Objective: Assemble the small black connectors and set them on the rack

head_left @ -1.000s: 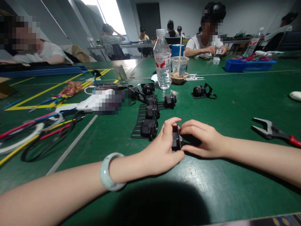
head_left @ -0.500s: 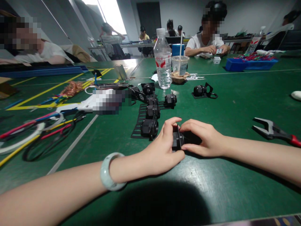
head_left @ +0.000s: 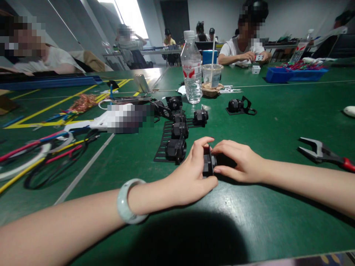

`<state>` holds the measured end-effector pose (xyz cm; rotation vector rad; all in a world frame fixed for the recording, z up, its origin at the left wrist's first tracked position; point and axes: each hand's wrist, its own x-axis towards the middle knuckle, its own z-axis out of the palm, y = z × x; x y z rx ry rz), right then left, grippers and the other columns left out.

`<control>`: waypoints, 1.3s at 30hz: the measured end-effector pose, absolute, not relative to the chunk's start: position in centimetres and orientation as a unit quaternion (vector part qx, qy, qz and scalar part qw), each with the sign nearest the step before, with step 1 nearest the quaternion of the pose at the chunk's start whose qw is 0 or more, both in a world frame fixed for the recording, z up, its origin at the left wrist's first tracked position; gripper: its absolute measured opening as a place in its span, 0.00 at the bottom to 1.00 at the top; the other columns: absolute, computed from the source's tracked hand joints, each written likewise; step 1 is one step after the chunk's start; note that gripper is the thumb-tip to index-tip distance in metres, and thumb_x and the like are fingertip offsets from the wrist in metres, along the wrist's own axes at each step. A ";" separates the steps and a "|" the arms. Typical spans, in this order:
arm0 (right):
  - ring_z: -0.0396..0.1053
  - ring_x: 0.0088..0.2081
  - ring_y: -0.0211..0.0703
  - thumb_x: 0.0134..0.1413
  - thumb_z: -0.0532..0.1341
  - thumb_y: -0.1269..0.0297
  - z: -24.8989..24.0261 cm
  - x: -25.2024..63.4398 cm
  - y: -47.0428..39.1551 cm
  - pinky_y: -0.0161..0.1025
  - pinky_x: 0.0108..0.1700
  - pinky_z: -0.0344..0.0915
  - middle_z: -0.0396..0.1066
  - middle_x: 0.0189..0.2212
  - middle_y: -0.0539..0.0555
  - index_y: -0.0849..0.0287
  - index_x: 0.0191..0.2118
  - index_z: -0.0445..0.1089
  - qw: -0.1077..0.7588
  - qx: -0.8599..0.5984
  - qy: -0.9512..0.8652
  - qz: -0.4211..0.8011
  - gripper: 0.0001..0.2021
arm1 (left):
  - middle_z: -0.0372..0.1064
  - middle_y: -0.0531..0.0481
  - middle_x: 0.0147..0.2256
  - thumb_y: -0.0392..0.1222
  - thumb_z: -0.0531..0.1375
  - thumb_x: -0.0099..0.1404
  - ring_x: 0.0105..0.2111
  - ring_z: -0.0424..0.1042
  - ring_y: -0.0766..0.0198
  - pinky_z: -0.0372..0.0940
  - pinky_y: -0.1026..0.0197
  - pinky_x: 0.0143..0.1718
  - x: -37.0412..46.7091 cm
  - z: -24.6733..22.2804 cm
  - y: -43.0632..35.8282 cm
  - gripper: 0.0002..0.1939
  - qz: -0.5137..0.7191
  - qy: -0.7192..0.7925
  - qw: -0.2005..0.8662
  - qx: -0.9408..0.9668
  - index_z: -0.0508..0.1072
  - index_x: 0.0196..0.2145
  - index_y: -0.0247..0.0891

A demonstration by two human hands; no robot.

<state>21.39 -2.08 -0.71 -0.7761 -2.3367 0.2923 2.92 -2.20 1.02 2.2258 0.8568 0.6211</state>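
A black cable gland (head_left: 208, 165) with a thin upright plate is low over the green table in front of me, between both hands. My left hand (head_left: 191, 176), with a pale green bangle on the wrist, curls around its left side. From the right, my right hand (head_left: 239, 162) closes its thumb and fingers on the plate side; part of the piece is hidden by the fingers. Beyond my left hand, similar black glands lie in a row, the nearest gland (head_left: 176, 150) beside slatted black strips. Another gland on a bracket (head_left: 240, 106) lies farther off to the right.
Red-handled pliers (head_left: 318, 151) lie at the right. Loose cables (head_left: 47, 147) spread over the left side. Farther back stand a water bottle (head_left: 192, 70), a cup with a straw (head_left: 212, 75) and a blue tray (head_left: 305, 75). A co-worker (head_left: 244, 48) handles small white pieces across the table.
The view has shifted very slightly. Both hands keep nearly the same hold on the black cable gland; nothing else has visibly moved.
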 end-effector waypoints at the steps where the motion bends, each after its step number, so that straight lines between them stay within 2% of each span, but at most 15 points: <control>1: 0.64 0.36 0.42 0.51 0.55 0.56 -0.7 21.4 -2.1 0.38 0.37 0.62 0.66 0.33 0.57 0.62 0.39 0.61 0.323 -0.298 -0.892 0.109 0.14 | 0.46 0.44 0.50 0.32 0.54 0.47 0.50 0.52 0.56 0.52 0.48 0.52 2.9 1.0 -2.2 0.37 0.237 0.327 0.332 0.852 0.41 0.53 0.40; 17: 0.64 0.36 0.43 0.51 0.54 0.57 -0.8 21.4 -2.1 0.41 0.38 0.62 0.66 0.34 0.58 0.62 0.38 0.62 0.310 -0.312 -0.893 0.093 0.13 | 0.45 0.43 0.50 0.31 0.54 0.47 0.50 0.52 0.56 0.52 0.49 0.52 2.9 1.1 -2.2 0.36 0.237 0.328 0.327 0.854 0.42 0.52 0.40; 25: 0.61 0.41 0.45 0.45 0.56 0.65 -0.7 21.5 -2.2 0.44 0.41 0.63 0.61 0.37 0.59 0.62 0.41 0.58 0.382 -0.248 -0.885 0.096 0.15 | 0.46 0.44 0.49 0.32 0.54 0.48 0.51 0.52 0.56 0.52 0.49 0.52 3.0 1.1 -2.2 0.35 0.245 0.325 0.331 0.851 0.42 0.52 0.40; 30: 0.59 0.44 0.46 0.46 0.56 0.68 -0.7 21.4 -2.2 0.46 0.43 0.62 0.59 0.39 0.59 0.60 0.41 0.57 0.374 -0.196 -0.904 0.070 0.14 | 0.47 0.45 0.48 0.32 0.54 0.48 0.51 0.52 0.57 0.52 0.49 0.52 3.0 1.0 -2.2 0.35 0.248 0.318 0.329 0.854 0.42 0.52 0.40; 39: 0.61 0.42 0.43 0.49 0.55 0.70 -1.0 21.2 -2.1 0.41 0.41 0.64 0.61 0.38 0.59 0.60 0.40 0.59 0.361 -0.202 -0.908 0.072 0.10 | 0.46 0.44 0.49 0.31 0.55 0.47 0.52 0.51 0.56 0.51 0.49 0.53 3.0 1.0 -2.2 0.37 0.243 0.327 0.326 0.853 0.42 0.52 0.40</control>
